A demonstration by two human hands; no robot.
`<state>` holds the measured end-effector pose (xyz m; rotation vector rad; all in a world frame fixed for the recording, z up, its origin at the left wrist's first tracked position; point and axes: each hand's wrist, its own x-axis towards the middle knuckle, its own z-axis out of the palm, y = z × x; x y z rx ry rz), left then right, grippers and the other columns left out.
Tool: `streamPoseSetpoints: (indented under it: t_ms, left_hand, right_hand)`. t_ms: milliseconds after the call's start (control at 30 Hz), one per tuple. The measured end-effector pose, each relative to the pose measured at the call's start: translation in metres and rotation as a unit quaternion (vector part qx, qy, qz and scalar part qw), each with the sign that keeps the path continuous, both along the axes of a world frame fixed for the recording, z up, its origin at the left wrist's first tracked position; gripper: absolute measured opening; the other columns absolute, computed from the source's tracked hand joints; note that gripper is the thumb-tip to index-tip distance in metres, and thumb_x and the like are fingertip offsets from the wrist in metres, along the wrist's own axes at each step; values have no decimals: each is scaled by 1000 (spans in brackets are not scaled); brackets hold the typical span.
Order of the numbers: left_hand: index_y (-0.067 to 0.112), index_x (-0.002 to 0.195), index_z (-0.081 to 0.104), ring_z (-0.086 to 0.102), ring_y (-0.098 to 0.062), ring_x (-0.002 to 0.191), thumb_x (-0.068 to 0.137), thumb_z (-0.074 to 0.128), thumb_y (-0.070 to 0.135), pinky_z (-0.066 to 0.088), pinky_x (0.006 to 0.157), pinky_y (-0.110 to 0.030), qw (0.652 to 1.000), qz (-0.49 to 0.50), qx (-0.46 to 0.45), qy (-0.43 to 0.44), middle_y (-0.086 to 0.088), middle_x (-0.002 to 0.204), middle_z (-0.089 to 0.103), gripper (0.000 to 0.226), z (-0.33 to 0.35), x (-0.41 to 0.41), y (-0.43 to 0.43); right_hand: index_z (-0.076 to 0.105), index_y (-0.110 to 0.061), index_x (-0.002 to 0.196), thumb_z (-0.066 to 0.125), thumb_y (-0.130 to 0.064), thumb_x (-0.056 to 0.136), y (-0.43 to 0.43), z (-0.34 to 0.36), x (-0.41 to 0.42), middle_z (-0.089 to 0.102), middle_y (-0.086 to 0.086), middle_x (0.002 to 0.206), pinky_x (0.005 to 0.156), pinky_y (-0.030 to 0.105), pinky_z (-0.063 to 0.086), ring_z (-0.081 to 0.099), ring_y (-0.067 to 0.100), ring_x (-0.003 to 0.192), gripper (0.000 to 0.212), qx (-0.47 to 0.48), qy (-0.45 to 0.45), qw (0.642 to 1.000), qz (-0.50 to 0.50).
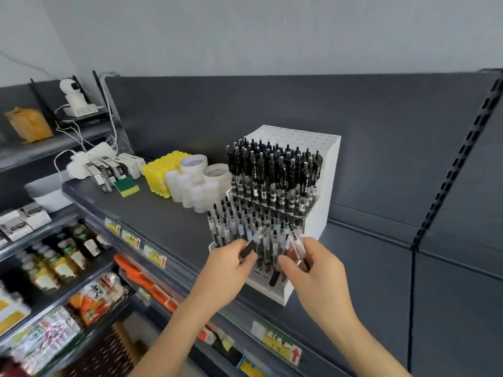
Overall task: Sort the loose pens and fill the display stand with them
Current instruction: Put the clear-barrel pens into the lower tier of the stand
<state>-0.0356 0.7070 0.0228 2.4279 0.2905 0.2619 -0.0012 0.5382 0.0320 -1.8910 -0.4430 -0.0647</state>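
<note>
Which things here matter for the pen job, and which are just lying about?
Job: stand; pen in left hand; pens in right hand.
Lying about: tape rolls; sponge; yellow pack; small boxes.

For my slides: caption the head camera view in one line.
Left hand and right hand grip clear-barrelled pens before a white tiered plastic display stand on a grey shelf.

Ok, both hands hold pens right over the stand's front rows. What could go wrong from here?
The right hand pinches several fanned pens; one could slip and drop past the shelf edge. The left hand, holding a single pen, hovers close to the front-row pens and might knock them askew.
</note>
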Motion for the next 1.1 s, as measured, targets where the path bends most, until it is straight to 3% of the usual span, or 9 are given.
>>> streamPoseSetpoints:
  t_ms: [133, 233, 333, 433, 600, 700, 800, 900, 1100]
  left_hand:
    - [26, 80, 46, 45, -7, 50, 98, 50, 33, 35, 50, -18, 998, -48, -22, -33, 2, 66, 55, 20, 2, 7, 32]
    - [35, 99, 43, 44, -4, 50, 99, 47, 32, 35, 50, -17, 992, -116, -42, -34, 10, 67, 52, 5, 1, 10, 57]
    - [37, 91, 42, 40, -3, 50, 100, 45, 31, 34, 50, -18, 976, -211, -57, -7, 5, 67, 53, 12, 0, 6, 83]
    - [29, 85, 47, 51, -10, 53, 100, 44, 31, 45, 56, -25, 963, -261, -64, 12, -1, 72, 61, 16, -1, 6, 110]
    - [17, 91, 57, 63, -11, 63, 100, 46, 29, 55, 70, -31, 951, -292, -100, 23, 0, 72, 66, 18, 0, 11, 136]
    - [16, 107, 60, 65, -5, 67, 99, 48, 29, 54, 73, -23, 946, -290, -141, 24, 3, 74, 68, 19, -3, 12, 141]
    - [22, 92, 60, 66, 1, 74, 98, 50, 30, 54, 82, -27, 947, -277, -159, 11, 7, 77, 71, 14, -6, 10, 143]
    - [24, 93, 63, 66, 5, 81, 97, 52, 28, 51, 83, -20, 947, -266, -178, 4, 13, 80, 72, 12, -10, 8, 145]
    - [19, 97, 65, 70, -7, 79, 98, 50, 15, 56, 79, -25, 932, -247, -265, 24, 4, 81, 74, 15, -12, 3, 143]
  right_hand:
    - [41, -9, 64, 64, -16, 87, 32, 1, -1, 34, -6, 51, 47, 19, 28, 27, 9, 50, 33, -3, -24, 998, -57]
    - [40, -13, 60, 65, -15, 86, 56, 1, -13, 36, -5, 49, 45, 18, 27, 27, 9, 48, 36, -1, -39, 994, -106]
    - [35, -19, 56, 68, -11, 84, 85, 1, -26, 36, -7, 49, 44, 17, 27, 27, 10, 48, 44, -6, -64, 983, -173]
    - [33, -26, 54, 68, -10, 84, 111, -1, -30, 36, -7, 48, 44, 17, 28, 27, 10, 49, 50, -22, -67, 970, -234]
    - [37, -12, 57, 66, -15, 87, 134, -2, -21, 31, -6, 48, 46, 22, 22, 23, 12, 51, 41, -84, -56, 953, -286]
    - [40, -21, 56, 65, -22, 87, 140, -10, -17, 38, -5, 48, 49, 27, 29, 29, 12, 49, 41, -133, -19, 944, -301]
    - [38, -24, 54, 67, -22, 87, 144, -14, -16, 39, -6, 48, 47, 24, 28, 31, 11, 47, 45, -164, 11, 939, -301]
    - [38, -19, 54, 66, -20, 88, 147, -16, -15, 37, -6, 48, 41, 19, 28, 28, 10, 45, 44, -186, 25, 937, -296]
    - [40, -15, 58, 62, -21, 89, 150, -15, -14, 37, -4, 51, 39, 19, 24, 27, 10, 46, 39, -217, 28, 929, -297]
